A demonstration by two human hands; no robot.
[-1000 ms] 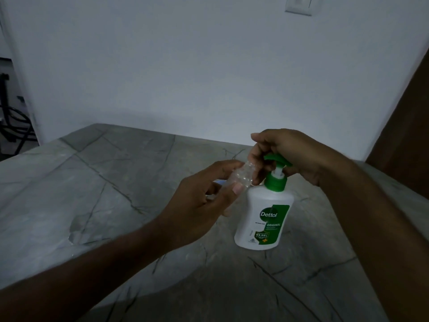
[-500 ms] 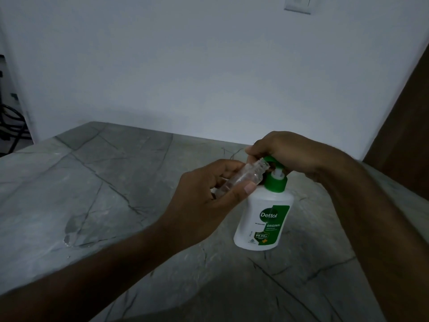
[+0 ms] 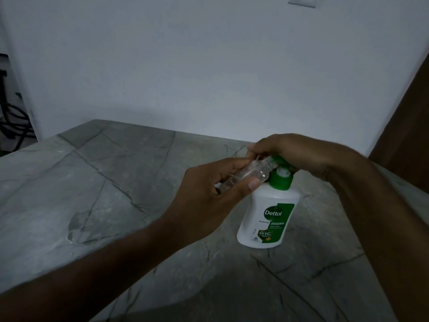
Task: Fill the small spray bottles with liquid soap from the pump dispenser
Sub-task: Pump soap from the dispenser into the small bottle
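The grey stone table [image 3: 116, 194] bears the white pump dispenser [image 3: 269, 219], labelled "Dettol ORIGINAL 99.99%". My right hand [image 3: 299, 154] curls over its green pump head. My left hand [image 3: 209, 196] pinches the clear spray bottle [image 3: 246, 174], tilted, mouth at the nozzle. Risk: misalignment would spill soap; excess pressure could tip the dispenser.

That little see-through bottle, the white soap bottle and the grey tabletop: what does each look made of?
Small spray bottle: clear, glossy, probably plastic though glass is possible; the fingers show through it. Pump dispenser: opaque white plastic, smooth with a soft sheen, printed label, green plastic pump. Table: grey stone or a stone-look surface, judging by its dark veins and dull shine.
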